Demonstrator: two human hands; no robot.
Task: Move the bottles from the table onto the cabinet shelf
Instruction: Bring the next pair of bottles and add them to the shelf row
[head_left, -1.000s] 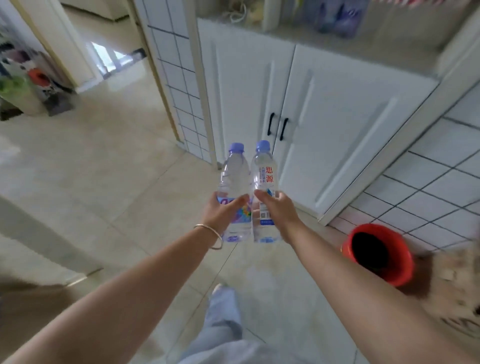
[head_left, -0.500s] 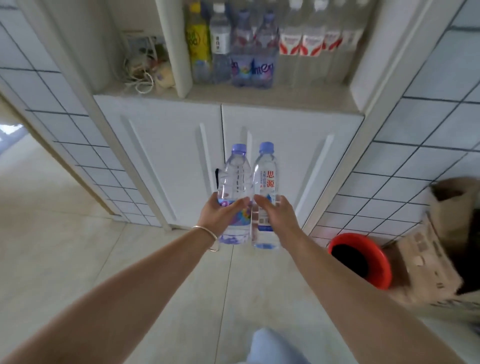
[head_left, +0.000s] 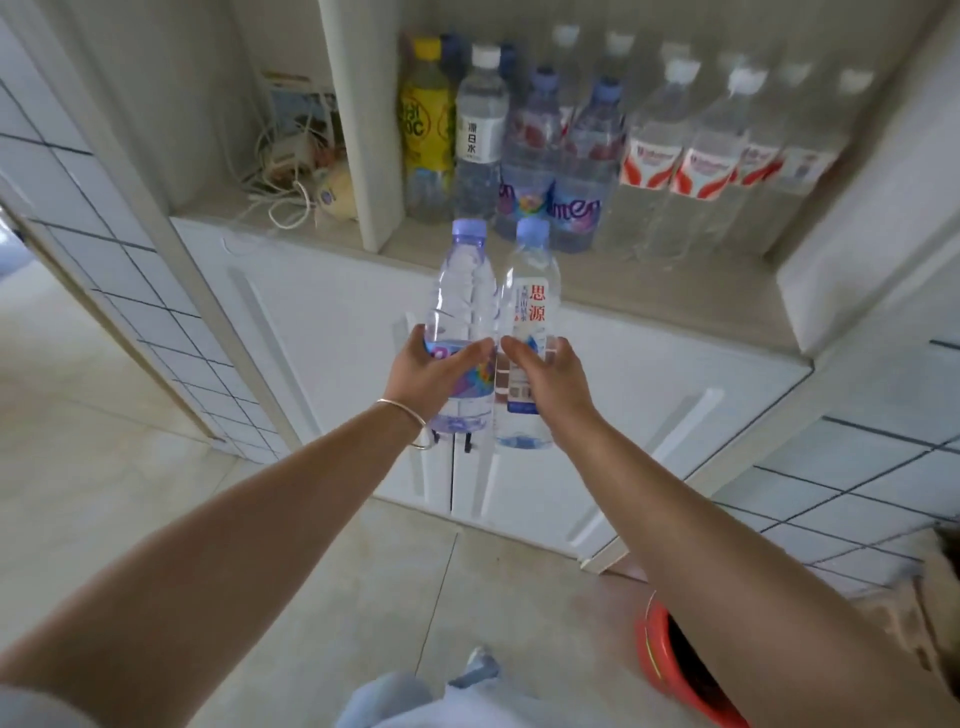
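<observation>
Our left hand (head_left: 431, 376) is wrapped around a purple-capped bottle (head_left: 464, 322); our right hand (head_left: 553, 384) is clamped on a white-labelled bottle (head_left: 527, 332). Both are upright, touching, held in front of the cabinet doors (head_left: 649, 415), below the shelf (head_left: 649, 291). Shelved bottles (head_left: 582, 156) behind are blurred, labels mostly unreadable. A red bucket (head_left: 660, 654) is half hidden by our right forearm.

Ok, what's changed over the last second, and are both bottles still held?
The person has walked up to the cabinet: its shelf of stored bottles, cut off before, now fills the top of the view, and the red bucket slid to the lower right. Nothing was let go. The left hand still grips the purple-label bottle, the right hand the white-label bottle, upright, side by side.
</observation>
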